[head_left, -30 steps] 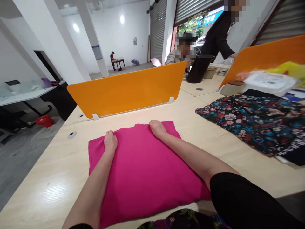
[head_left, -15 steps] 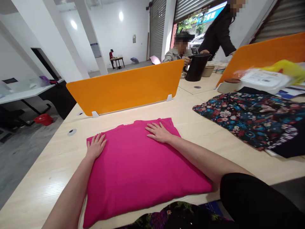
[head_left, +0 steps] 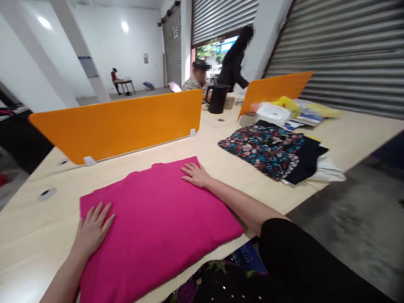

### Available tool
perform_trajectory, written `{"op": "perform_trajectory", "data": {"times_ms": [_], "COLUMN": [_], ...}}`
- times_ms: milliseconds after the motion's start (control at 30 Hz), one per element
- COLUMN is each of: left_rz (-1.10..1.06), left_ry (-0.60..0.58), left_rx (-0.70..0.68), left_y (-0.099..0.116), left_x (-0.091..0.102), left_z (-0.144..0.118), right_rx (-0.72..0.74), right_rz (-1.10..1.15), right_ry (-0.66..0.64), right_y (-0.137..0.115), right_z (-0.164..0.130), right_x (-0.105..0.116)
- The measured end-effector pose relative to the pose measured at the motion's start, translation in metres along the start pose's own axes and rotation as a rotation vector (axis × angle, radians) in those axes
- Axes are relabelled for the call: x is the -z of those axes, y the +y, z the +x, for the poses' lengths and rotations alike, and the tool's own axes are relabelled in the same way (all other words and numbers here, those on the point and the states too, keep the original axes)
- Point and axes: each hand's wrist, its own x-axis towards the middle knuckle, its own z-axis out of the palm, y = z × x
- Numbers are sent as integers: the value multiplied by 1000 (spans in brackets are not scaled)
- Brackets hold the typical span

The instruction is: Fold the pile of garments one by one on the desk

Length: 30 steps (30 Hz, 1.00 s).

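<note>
A bright pink folded cloth (head_left: 151, 223), perhaps a garment, lies spread on the pale wooden table (head_left: 202, 155) in front of me. My left hand (head_left: 93, 229) rests on its left side with the fingers spread. Near the far right corner of the cloth, my right hand (head_left: 196, 174) lies flat, fingers stretched out. Neither hand grips anything. The exact kind of garment cannot be made out.
Beyond the cloth stands an orange divider (head_left: 123, 126); a second orange divider (head_left: 271, 92) is farther right. A floral cloth (head_left: 259, 147) lies to the right, with a white package (head_left: 274, 114) behind it. A dark pitcher (head_left: 217, 99) stands near two people at the back.
My view has turned to the right. My left hand has slid nearer to me along the cloth's left side, while my right hand stays near the far right corner.
</note>
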Motion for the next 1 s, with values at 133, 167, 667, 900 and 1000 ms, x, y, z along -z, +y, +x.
{"op": "perform_trajectory", "data": {"times_ms": [133, 167, 667, 900, 1000], "left_rz": [0, 11, -207, -212, -260], "left_ry": [-50, -52, -145, -17, -13], "left_rx": [39, 71, -182, -157, -142], "left_y": [4, 5, 177, 197, 200], "left_x": [13, 20, 44, 52, 40], "left_z": [-4, -5, -26, -66, -84], "right_rx": [-171, -251, -461, -285, -114], "right_rz": [375, 551, 1665, 1490, 1414], "right_ry": [303, 391, -215, -73, -154], "right_y": [16, 21, -23, -67, -135], "right_z": [-14, -22, -112, -78, -57], "right_x": [-4, -4, 34, 70, 87]}}
